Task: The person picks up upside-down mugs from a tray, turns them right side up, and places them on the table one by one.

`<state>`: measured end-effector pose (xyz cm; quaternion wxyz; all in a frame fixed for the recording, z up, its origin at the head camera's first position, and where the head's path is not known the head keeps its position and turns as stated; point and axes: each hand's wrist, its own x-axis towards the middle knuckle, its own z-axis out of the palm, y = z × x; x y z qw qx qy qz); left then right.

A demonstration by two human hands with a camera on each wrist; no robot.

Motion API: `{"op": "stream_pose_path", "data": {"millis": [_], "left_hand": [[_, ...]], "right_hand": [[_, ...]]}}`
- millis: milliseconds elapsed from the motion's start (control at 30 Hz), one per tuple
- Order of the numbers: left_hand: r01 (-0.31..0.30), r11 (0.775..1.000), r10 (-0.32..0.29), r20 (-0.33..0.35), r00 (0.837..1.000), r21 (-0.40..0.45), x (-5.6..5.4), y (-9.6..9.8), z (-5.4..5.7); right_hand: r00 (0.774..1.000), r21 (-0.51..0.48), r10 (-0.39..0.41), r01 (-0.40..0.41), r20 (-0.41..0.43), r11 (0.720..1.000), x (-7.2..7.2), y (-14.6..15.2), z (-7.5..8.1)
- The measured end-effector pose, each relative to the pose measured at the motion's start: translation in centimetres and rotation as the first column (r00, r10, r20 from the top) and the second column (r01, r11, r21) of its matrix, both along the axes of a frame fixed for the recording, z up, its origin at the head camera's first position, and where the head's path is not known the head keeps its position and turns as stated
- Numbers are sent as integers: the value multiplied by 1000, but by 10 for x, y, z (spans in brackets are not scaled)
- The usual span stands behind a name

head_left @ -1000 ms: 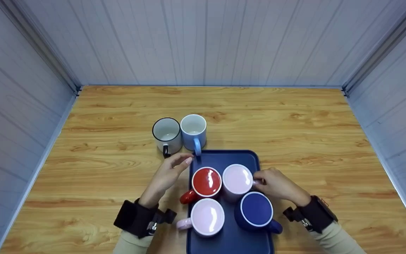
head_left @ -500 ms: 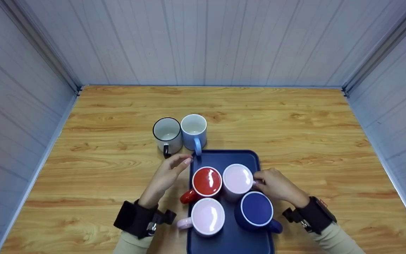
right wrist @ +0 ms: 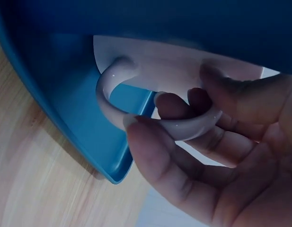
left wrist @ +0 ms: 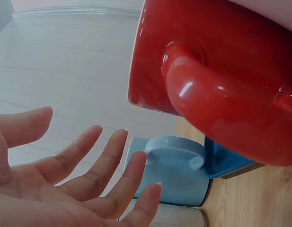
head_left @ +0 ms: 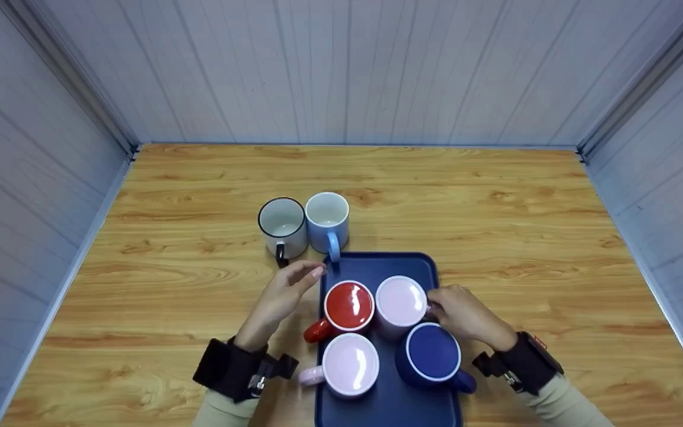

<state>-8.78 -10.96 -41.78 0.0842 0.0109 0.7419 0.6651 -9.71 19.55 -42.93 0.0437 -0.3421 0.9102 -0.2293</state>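
A dark blue tray (head_left: pixel 377 409) carries four mugs' worth of colour: a red mug (head_left: pixel 348 306), a dark blue mug (head_left: pixel 433 353) and two pink ones. My right hand (head_left: pixel 463 311) grips the handle (right wrist: pixel 183 127) of the far pink mug (head_left: pixel 401 302), which stands on the tray's right side; fingers curl through the loop in the right wrist view. My left hand (head_left: pixel 279 296) hovers by the tray's far left corner, fingers loosely extended and holding nothing. In the left wrist view the red mug's handle (left wrist: pixel 207 104) looms beyond those fingers.
Behind the tray, a white mug with a black rim (head_left: pixel 282 222) stands beside a light blue mug (head_left: pixel 327 216), handles toward me. The near pink mug (head_left: pixel 350 365) has its handle over the tray's left edge. Panelled walls (head_left: pixel 341 71) border the wooden table (head_left: pixel 525 237).
Very little differs. Both hands stay nearly in place, and the mugs and tray keep their positions; the right wrist has shifted slightly left.
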Motion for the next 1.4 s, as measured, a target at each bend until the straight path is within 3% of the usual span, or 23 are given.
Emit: {"op": "stream_pose_path", "data": {"millis": [600, 800, 900, 1000, 1133, 1300, 1400], "left_hand": [[22, 1000, -22, 1, 1000, 13, 0, 0, 2], [18, 1000, -18, -7, 1000, 12, 0, 1, 4], [19, 1000, -19, -18, 1000, 16, 0, 2, 6], [23, 999, -22, -21, 1000, 28, 1, 3, 8], [25, 999, -24, -15, 1000, 40, 2, 5, 11], [43, 998, -42, -17, 999, 37, 4, 9, 18], [64, 997, -63, -21, 998, 37, 4, 11, 21]], "right_hand": [[999, -47, -48, 47, -19, 998, -3, 5, 3], [994, -66, -109, 111, 32, 992, -5, 9, 12], [985, -103, -142, 152, 100, 983, -4, 12, 19], [959, -180, -162, 206, 232, 962, -3, 15, 26], [893, -288, -168, 306, 419, 908, 0, 16, 36], [834, -386, -137, 385, 534, 838, 4, 14, 43], [796, -453, -98, 435, 597, 778, 6, 11, 45]]}}
